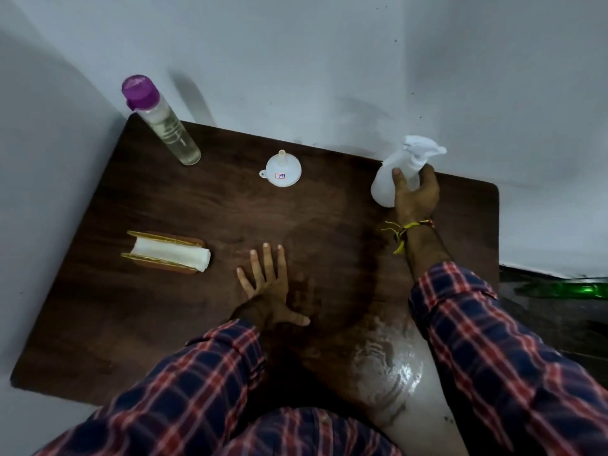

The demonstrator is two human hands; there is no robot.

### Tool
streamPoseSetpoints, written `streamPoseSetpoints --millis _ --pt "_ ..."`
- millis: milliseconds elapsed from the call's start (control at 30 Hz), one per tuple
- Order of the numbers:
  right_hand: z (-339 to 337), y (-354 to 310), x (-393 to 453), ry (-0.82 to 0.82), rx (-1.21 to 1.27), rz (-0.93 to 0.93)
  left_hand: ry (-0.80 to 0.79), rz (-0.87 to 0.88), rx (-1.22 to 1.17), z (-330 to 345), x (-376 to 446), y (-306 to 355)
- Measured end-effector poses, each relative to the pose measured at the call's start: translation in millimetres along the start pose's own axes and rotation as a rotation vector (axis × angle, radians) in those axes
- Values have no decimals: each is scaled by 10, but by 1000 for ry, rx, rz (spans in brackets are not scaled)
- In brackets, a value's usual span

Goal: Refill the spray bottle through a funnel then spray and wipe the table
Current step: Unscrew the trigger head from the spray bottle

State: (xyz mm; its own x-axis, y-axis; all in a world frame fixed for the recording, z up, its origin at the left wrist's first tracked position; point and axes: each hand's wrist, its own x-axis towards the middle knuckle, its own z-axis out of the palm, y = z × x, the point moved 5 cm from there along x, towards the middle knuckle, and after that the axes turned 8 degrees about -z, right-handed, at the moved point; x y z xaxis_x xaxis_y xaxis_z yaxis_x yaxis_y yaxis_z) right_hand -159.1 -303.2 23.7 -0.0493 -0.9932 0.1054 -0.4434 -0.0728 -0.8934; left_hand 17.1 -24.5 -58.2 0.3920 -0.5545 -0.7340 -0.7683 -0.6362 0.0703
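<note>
A white spray bottle [386, 182] stands at the back right of the dark wooden table [131, 324], and my right hand [415, 195] grips its body. My left hand [268, 287] lies flat on the table's middle with fingers spread. A white funnel [282, 171] rests mouth down, spout up, at the back centre. A clear bottle with a purple cap [163, 121] stands at the back left corner. White tissues sit in a wooden holder [166, 253] on the left.
A wet, shiny patch [388, 360] covers the table's front right, with darker damp streaks toward the middle. Grey walls close in behind and to the left. Past the right edge lies a dark floor with a green object [566, 289].
</note>
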Motion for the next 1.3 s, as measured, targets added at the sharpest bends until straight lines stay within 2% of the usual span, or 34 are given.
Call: streamPoseSetpoints --millis 200,433,500,600,667,767,867,933,1033,1100,1200,1300 --pt "-424 -202 -813 -9 1 -37 -40 -7 1 -46 -21 21" --pt "-934 -89 -2233 -169 52 38 24 6 -25 -150 -182 -1" --pt "-1027 -104 -2485 -216 33 26 37 104 -184 -234 -283 6" --pt "-1146 -215 -2720 -226 32 -19 -36 421 -687 -418 -760 115" --pt "-1159 -311 -2788 -237 74 -27 -89 559 -828 -508 -1146 215" --pt "-1120 -472 -2859 -319 156 -79 -134 661 -1031 -586 -1605 382" --pt "-1055 -662 -2926 -444 187 -157 -89 629 -1187 -654 -1830 487" --pt "-1068 -747 -2936 -471 209 -187 -103 585 -1224 -644 -1877 504" --pt "-1140 -816 -2895 -450 246 -179 -38 603 -1125 -695 -1924 489" --pt "-1201 -824 -2854 -463 289 -145 35 608 -1104 -759 -1991 462" --pt "-1273 -746 -2781 -573 360 -33 90 582 -1249 -871 -1995 390" --pt "-1290 -616 -2783 -673 496 153 43 572 -1401 -964 -1972 329"
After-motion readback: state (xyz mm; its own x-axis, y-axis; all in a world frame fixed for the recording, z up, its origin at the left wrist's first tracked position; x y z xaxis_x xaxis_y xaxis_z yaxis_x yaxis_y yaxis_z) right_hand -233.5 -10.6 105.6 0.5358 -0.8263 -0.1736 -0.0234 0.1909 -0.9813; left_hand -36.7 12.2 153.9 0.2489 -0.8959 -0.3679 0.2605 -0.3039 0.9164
